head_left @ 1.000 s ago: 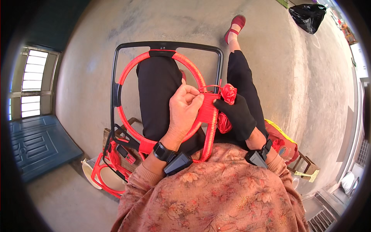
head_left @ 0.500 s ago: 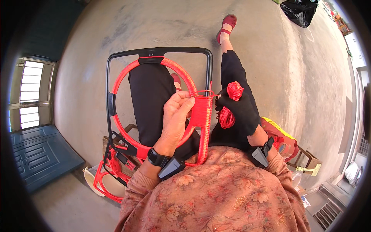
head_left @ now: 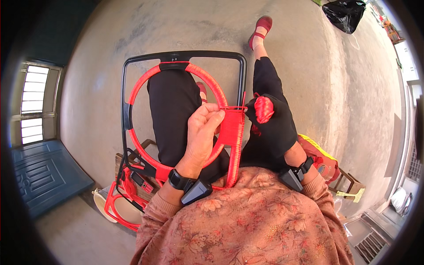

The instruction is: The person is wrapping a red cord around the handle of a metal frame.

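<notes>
A black rectangular frame (head_left: 242, 75) rests across my lap, with a ring (head_left: 207, 76) inside it wrapped mostly in red cord. Between the ring and the frame's right bar is a block of close red winding (head_left: 231, 126). My left hand (head_left: 202, 132) is bare and pinches the cord at the block's upper left corner, thumb against fingers. In a black glove, my right hand (head_left: 278, 126) grips a bundle of red cord (head_left: 264, 110) just right of the bar. Strands run from the block's top edge toward this hand; the glove hides much of the bundle.
Low on the left, a red-wrapped frame (head_left: 115, 207) leans by a pale bucket (head_left: 102, 203), near a small phone (head_left: 142, 182). At my right are a red bag with a yellow edge (head_left: 324, 161) and a wooden stool (head_left: 353, 187). A black plastic bag (head_left: 344, 15) lies far right.
My right hand has turned, so the cord bundle's rounded end faces up and its lower loops are mostly hidden. The frame has shifted slightly right; my left hand keeps its pinch.
</notes>
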Tool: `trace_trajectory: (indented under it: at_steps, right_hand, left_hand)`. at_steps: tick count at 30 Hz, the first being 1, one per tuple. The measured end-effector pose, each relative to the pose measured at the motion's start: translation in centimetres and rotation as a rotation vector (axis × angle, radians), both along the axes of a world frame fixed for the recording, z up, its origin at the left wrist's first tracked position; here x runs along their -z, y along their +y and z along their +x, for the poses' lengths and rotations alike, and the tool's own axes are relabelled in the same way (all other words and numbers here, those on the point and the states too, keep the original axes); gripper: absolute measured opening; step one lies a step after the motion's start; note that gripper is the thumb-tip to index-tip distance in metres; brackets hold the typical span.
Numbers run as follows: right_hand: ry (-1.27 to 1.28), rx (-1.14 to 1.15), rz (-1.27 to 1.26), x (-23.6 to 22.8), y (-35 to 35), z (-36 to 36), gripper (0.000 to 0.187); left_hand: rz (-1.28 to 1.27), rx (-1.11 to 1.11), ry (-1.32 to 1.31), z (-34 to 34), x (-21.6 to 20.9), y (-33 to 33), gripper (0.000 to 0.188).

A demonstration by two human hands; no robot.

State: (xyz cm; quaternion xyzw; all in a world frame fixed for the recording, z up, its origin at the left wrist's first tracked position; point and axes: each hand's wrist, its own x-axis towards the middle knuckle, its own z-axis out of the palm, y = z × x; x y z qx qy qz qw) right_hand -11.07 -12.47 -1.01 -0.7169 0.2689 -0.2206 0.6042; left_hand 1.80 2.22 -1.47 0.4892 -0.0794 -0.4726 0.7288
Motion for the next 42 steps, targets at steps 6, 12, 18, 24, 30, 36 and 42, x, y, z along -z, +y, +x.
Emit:
trace_trajectory:
  at_steps: [6, 12, 18, 24, 30, 36, 42]
  right_hand:
    - [0.166, -0.030, -0.391, -1.2, -0.3, -1.9, 0.016]
    - [0.145, 0.069, 0.310, -0.6, -0.8, -1.9, 0.011]
    - [0.003, 0.070, 0.501, -1.8, -0.4, -1.2, 0.013]
    - [0.124, -0.111, 0.314, -2.4, 0.0, -1.9, 0.017]
    - [0.047, -0.074, 0.539, -1.2, -0.6, -2.1, 0.016]
    - [-0.001, -0.380, 0.031, -5.7, 2.0, 1.0, 0.017]
    - [-0.052, -0.305, 0.475, -6.6, 3.1, 5.9, 0.021]
  left_hand:
    - [0.022, 0.001, 0.030, 0.2, 0.2, 0.1, 0.007]
    - [-0.001, 0.155, 0.109, 0.1, -0.9, -0.6, 0.015]
    - [0.052, 0.320, 0.175, 0.1, -1.9, -1.2, 0.025]
    - [-0.061, 0.327, 0.157, 0.9, -1.5, -1.2, 0.025]
    - [0.066, 0.214, 0.127, 2.5, -3.9, -0.1, 0.029]
    - [0.005, 0.109, 0.182, 4.6, -7.4, 3.6, 0.038]
    - [-0.261, 0.056, 0.199, 5.7, -10.0, 8.2, 0.064]
